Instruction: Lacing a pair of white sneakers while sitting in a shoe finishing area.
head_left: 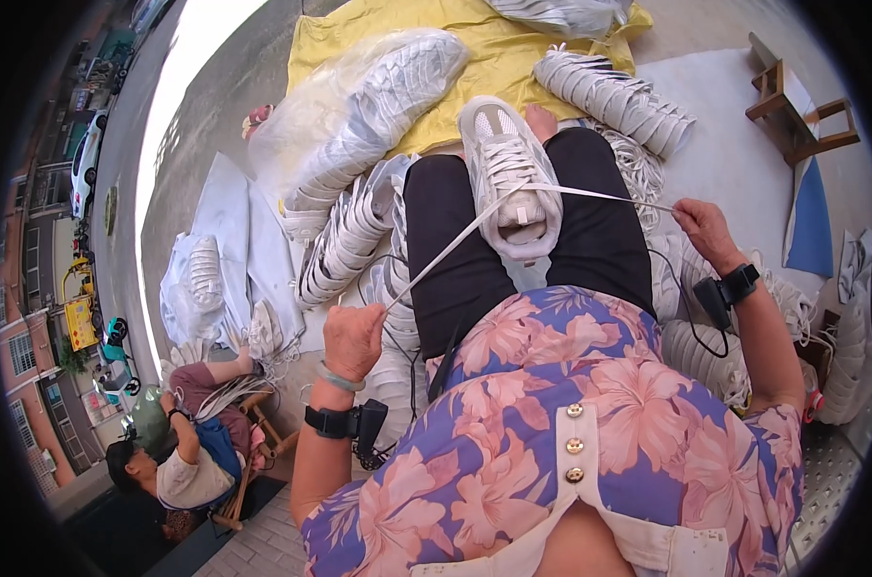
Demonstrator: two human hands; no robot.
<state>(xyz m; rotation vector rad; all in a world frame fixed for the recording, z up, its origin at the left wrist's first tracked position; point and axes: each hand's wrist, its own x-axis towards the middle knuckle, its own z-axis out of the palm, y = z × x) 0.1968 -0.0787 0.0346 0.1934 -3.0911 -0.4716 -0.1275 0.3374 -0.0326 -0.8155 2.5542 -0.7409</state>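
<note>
A white sneaker (pixel 513 178) rests between my knees, its toe pointing away and its heel opening toward me. Laces criss-cross its tongue, and two long white lace ends run out from the top eyelets. My left hand (pixel 353 338) is closed in a fist around one shoelace (pixel 446 252), stretched taut down to the left. Out to the right, my right hand (pixel 705 229) pinches the other lace end, also pulled straight. Both hands are well apart from the shoe itself.
Nested stacks of white shoe uppers (pixel 345 240) lie to my left, and another stack (pixel 614 101) lies ahead right on yellow sheeting (pixel 335 53). Loose white laces (pixel 638 168) are heaped by my right knee. A wooden stool (pixel 792 106) stands far right. Another person (pixel 191 452) sits at lower left.
</note>
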